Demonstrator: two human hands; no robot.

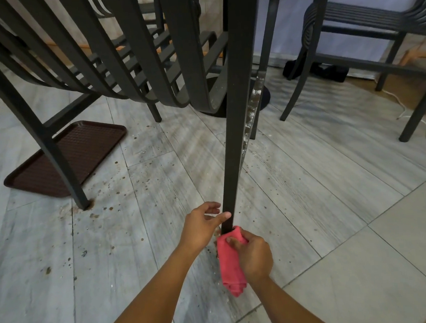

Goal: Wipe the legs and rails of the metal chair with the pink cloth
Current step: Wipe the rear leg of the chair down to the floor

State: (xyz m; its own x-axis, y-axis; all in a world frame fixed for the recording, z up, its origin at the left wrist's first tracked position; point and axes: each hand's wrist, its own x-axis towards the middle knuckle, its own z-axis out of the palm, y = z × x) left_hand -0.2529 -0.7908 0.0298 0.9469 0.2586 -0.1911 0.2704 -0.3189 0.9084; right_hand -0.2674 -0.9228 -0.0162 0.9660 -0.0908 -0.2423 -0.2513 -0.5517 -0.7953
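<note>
The near chair leg [233, 145] is the landmark here: a dark metal bar running from the top of the view down to the floor [308, 205]. At its foot the right hand [255, 256] has its grip clenched around the pink cloth [228, 264], which is bunched against the bottom of the leg and hangs down below the fist. The left hand [203, 226] sits just above the cloth on the leg's left side, thumb laid across the front face and fingers curling toward the back; whether those fingers fully close on the metal cannot be told.

To the right of the leg lies open floor, grey wood-grain planks giving way to plain pale tiles toward the lower right. To its left the planks are speckled with brown spots and drips, thickest around the foot of the chair's other leg [58, 154]. Behind that other leg a dark brown tray [87, 143] lies flat on the floor. Above and left of the landmark leg, the curved seat slats [133, 66] sweep down close. Whitish residue marks a thinner bar [250, 115] just right of the leg. Farther right stands a second chair [363, 30], with a white cable [406, 111] trailing near its legs.
</note>
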